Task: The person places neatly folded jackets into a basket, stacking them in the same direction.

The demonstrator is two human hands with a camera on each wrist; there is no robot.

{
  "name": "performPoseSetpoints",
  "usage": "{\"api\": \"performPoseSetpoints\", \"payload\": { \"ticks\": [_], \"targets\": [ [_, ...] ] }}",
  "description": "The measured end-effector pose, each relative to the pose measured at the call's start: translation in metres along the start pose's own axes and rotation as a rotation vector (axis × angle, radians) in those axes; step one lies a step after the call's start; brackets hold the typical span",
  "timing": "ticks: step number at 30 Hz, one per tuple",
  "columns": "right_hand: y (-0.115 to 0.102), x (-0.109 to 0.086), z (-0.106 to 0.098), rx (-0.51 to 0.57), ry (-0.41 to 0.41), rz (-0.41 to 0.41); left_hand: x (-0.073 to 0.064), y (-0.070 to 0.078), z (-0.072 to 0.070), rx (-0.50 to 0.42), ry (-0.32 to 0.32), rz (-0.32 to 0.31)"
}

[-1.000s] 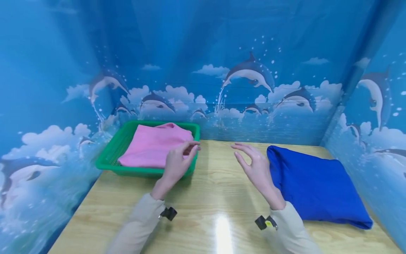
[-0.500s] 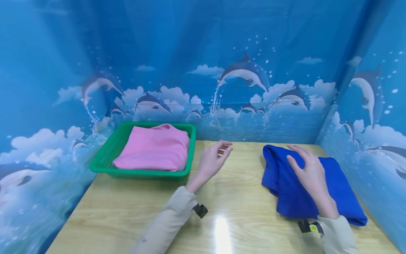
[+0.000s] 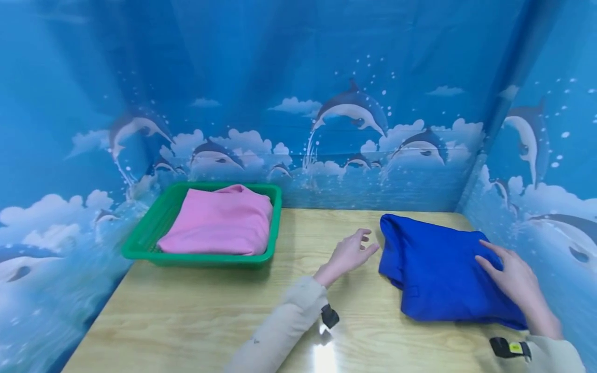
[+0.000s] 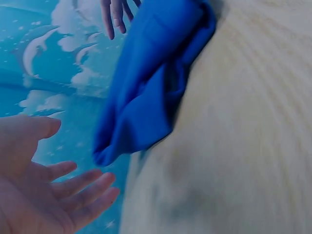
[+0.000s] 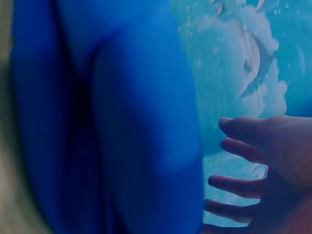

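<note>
A folded blue cloth (image 3: 448,274) lies on the right side of the table, its left edge showing loose layers. My left hand (image 3: 347,255) hovers just left of it, fingers spread and relaxed, holding nothing. In the left wrist view, the palm and fingers of that hand (image 4: 58,190) are apart from the blue cloth (image 4: 151,92). Over the cloth's right part is my right hand (image 3: 515,277), fingers loosely extended. The right wrist view has the right hand's fingers (image 5: 239,186) spread beside the thick folded cloth (image 5: 146,122), with a gap between them.
A green plastic basket (image 3: 132,249) stands at the back left of the wooden table (image 3: 196,305). Inside it lies a folded pink cloth (image 3: 221,220). Blue curtains (image 3: 261,67) printed with dolphins close in the back and both sides.
Both hands have moved right: the left from in front of the basket to beside the blue cloth, the right across to the cloth's far side. The view has turned slightly right.
</note>
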State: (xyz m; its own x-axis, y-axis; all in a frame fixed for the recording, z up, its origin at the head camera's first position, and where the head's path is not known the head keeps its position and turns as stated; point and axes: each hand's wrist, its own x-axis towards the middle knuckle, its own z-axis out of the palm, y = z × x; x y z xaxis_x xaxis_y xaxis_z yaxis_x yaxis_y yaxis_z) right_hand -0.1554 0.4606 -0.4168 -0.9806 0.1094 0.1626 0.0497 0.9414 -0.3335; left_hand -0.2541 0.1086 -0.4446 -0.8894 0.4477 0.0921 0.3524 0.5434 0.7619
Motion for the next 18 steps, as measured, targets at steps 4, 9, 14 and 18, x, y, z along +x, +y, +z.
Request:
{"api": "performPoseSetpoints", "payload": {
  "ticks": [4, 9, 14, 18],
  "targets": [
    [0.02, -0.002, -0.001, -0.045, -0.173, 0.059, 0.002, -0.001, 0.024, -0.014, -0.047, -0.012],
    [0.035, -0.005, 0.002, -0.007, -0.32, 0.148, -0.001, 0.004, 0.046, -0.021, -0.108, 0.01],
    [0.04, -0.006, 0.004, 0.093, -0.335, 0.184, -0.003, 0.02, 0.061, 0.043, -0.151, 0.01],
    [0.039, -0.007, 0.004, 0.112, -0.325, 0.186, -0.002, 0.028, 0.068, 0.069, -0.134, -0.013]
  ]
}}
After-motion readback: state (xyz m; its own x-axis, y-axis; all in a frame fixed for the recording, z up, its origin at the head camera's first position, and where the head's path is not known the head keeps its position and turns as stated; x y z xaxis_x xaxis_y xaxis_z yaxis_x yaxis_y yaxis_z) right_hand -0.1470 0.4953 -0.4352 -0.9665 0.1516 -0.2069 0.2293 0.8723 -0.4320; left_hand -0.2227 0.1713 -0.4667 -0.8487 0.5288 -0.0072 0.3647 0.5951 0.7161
